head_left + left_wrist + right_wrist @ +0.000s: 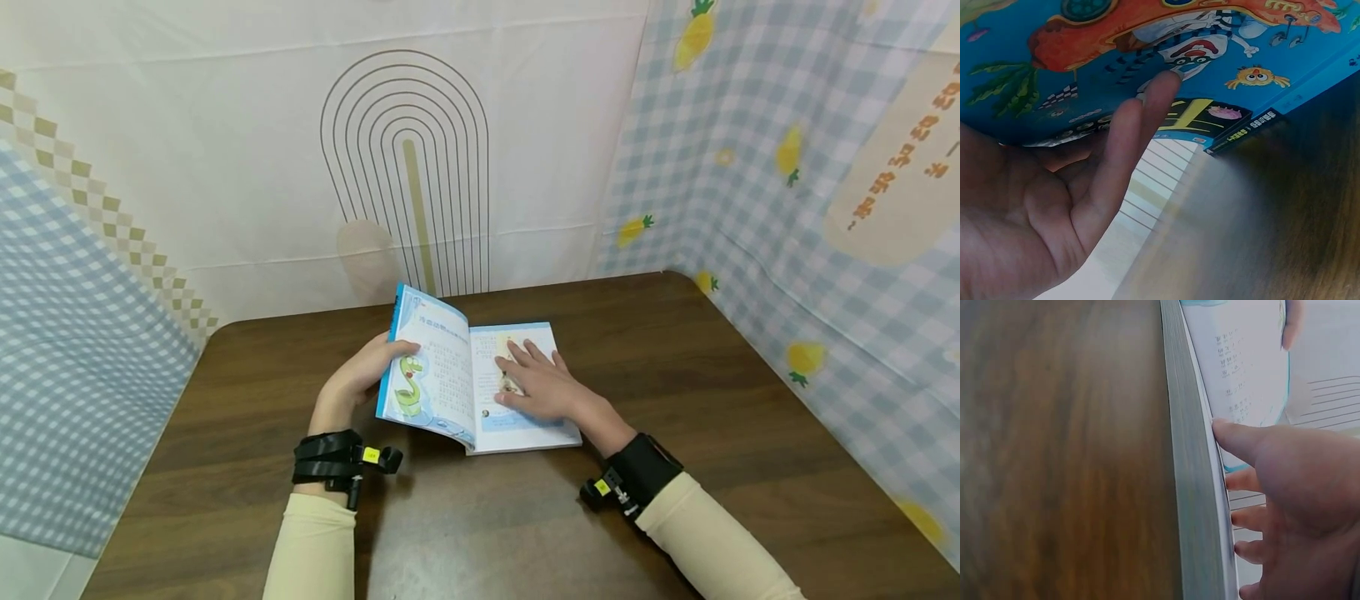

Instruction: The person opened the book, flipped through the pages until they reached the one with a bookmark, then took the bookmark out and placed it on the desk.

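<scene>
An open book [442, 379] with a blue cover lies on the brown table, its left side raised at a tilt. The left hand [365, 367] grips that raised side at its outer edge, thumb on the printed page and the other fingers behind the cover. In the left wrist view, those fingers touch the blue illustrated cover [1147, 56]. The right hand [543, 390] rests with spread fingers on the right page [525, 437], which lies flat. From the right wrist view, the thick page block [1191, 462] shows side-on beside the right hand [1304, 487].
The wooden table [480, 533] extends around the book. Behind it hangs a white cloth [262, 167] with an arch pattern. Checked blue cloths stand at the left [82, 358] and right [750, 208]. Each wrist wears a black strap with a small camera [390, 460].
</scene>
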The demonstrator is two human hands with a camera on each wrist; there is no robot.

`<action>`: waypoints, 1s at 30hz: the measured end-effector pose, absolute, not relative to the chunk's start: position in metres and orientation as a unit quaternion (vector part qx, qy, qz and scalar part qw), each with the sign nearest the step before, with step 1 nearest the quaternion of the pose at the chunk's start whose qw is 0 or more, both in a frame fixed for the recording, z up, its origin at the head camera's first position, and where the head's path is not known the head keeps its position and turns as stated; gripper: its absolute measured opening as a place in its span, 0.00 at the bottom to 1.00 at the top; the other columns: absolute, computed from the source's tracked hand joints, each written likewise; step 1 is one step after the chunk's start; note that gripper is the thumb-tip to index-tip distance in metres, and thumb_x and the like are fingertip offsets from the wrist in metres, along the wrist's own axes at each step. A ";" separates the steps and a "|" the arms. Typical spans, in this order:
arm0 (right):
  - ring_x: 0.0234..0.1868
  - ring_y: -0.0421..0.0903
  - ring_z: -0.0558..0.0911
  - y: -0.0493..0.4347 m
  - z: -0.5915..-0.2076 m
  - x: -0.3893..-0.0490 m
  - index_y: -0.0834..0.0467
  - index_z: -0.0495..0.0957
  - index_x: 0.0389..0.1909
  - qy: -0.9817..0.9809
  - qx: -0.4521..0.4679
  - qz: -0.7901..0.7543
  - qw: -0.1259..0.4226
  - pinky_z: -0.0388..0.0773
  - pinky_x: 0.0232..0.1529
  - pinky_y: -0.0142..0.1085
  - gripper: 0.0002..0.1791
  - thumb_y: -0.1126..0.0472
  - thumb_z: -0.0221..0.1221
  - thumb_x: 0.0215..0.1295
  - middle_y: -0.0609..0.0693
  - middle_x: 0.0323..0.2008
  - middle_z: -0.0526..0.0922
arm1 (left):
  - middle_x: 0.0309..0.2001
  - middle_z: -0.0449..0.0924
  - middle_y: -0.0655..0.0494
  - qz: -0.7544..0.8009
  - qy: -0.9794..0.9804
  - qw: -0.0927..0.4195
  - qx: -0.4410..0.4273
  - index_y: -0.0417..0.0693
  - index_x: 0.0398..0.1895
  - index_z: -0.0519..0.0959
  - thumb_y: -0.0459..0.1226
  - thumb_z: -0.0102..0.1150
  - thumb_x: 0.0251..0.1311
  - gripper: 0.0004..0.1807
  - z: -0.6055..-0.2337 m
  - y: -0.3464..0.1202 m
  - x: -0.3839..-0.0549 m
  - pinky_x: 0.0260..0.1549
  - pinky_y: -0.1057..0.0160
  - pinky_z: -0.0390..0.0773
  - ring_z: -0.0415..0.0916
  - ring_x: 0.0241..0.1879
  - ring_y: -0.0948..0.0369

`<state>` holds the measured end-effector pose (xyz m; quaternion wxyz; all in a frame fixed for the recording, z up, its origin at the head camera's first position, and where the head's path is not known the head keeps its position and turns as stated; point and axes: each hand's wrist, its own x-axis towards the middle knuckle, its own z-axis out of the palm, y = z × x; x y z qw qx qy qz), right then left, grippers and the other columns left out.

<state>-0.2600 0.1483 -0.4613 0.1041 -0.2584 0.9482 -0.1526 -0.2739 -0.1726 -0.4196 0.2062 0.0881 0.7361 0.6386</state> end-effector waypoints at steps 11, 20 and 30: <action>0.85 0.64 0.42 0.157 -0.455 -0.261 0.52 0.59 0.84 0.949 -0.248 -0.159 0.110 0.38 0.76 0.74 0.40 0.39 0.54 0.80 0.59 0.85 0.47 | 0.46 0.88 0.47 0.638 0.736 0.207 0.088 0.39 0.76 0.65 0.41 0.47 0.81 0.27 -0.420 -0.173 -0.274 0.35 0.59 0.89 0.90 0.38 0.55; 0.85 0.64 0.40 0.165 -0.454 -0.265 0.52 0.57 0.85 0.947 -0.246 -0.159 0.130 0.37 0.76 0.72 0.40 0.39 0.54 0.80 0.58 0.86 0.44 | 0.46 0.88 0.47 0.636 0.739 0.206 0.088 0.39 0.76 0.65 0.41 0.47 0.81 0.26 -0.420 -0.173 -0.274 0.35 0.59 0.89 0.90 0.38 0.55; 0.85 0.64 0.41 0.168 -0.449 -0.266 0.54 0.58 0.84 0.946 -0.243 -0.163 0.137 0.38 0.77 0.72 0.40 0.40 0.55 0.80 0.59 0.85 0.45 | 0.47 0.88 0.46 0.630 0.744 0.203 0.089 0.39 0.76 0.65 0.41 0.47 0.81 0.26 -0.419 -0.174 -0.274 0.36 0.59 0.89 0.90 0.38 0.55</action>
